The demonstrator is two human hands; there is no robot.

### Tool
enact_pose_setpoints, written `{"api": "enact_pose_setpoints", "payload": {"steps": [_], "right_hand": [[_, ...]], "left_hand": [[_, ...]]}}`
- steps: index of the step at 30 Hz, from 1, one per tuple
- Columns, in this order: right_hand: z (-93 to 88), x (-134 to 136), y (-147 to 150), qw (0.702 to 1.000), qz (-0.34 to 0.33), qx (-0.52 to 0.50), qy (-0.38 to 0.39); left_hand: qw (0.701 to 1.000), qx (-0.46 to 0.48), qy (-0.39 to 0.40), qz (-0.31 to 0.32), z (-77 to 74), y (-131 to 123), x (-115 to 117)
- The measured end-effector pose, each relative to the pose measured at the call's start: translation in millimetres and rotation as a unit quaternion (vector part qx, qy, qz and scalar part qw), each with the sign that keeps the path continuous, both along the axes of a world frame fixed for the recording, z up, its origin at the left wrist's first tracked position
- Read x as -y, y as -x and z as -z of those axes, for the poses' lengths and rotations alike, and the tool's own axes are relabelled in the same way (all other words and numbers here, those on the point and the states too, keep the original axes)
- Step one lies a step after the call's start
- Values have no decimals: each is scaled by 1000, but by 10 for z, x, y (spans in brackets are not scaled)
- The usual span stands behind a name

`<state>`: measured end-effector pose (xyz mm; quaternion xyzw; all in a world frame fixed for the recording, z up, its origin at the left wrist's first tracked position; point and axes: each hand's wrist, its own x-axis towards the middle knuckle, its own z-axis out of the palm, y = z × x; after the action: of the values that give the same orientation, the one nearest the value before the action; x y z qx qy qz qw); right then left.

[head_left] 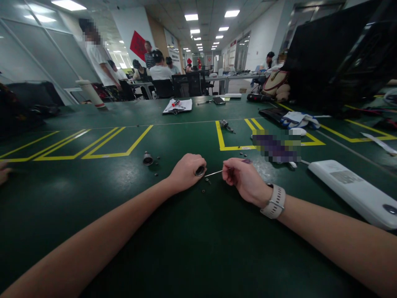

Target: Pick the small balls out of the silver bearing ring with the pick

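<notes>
My left hand (185, 173) is wrapped round a hollow metal cylinder (200, 171), its round open end facing right and toward me. My right hand (246, 179), with a watch on its wrist, pinches a thin screwdriver (214, 173). Its slim metal shaft points left, the tip close to the cylinder's opening; I cannot tell whether they touch. Part of a dark purplish handle shows above the fingers. Several tiny metal parts (206, 180) lie on the green table (198, 240) just below, between both hands. A bell-shaped metal piece (148, 158) stands left of my left hand.
Behind my right hand lie a metal shaft assembly (227, 126) and a blurred-out purple item (276, 147). A white device (350, 190) sits at right, gloves (299, 120) behind it. Farther back is a clipboard (178, 106). Another person's hand (3, 171) shows at the left edge.
</notes>
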<state>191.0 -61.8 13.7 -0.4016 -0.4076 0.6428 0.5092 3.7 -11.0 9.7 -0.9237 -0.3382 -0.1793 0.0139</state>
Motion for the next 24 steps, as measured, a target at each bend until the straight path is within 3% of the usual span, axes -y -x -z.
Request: {"api": "enact_pose_setpoints", "payload": {"steps": [5,8,11,14,17,21,24], "right_hand": [[-18,2,-13,998,69,-1,4],[0,-17,-23,996,83,14,10],[17,-24,-17,996,77,42,11],[11,5,6,996,60,68,-1],[-9,58,35,995,37,87,-21],[-26,126,61,991,2,120,-54],[-27,156,67,978,-18,186,-97]], "left_hand": [[990,44,-27,-128,-126,12,17],[969,123,39,-209,-242,27,46],[932,218,141,-251,-353,39,130],[849,322,313,-280,-431,57,296],[767,397,417,-281,-478,86,506],[653,501,507,-256,-529,114,759],[607,536,536,-239,-545,124,881]]}}
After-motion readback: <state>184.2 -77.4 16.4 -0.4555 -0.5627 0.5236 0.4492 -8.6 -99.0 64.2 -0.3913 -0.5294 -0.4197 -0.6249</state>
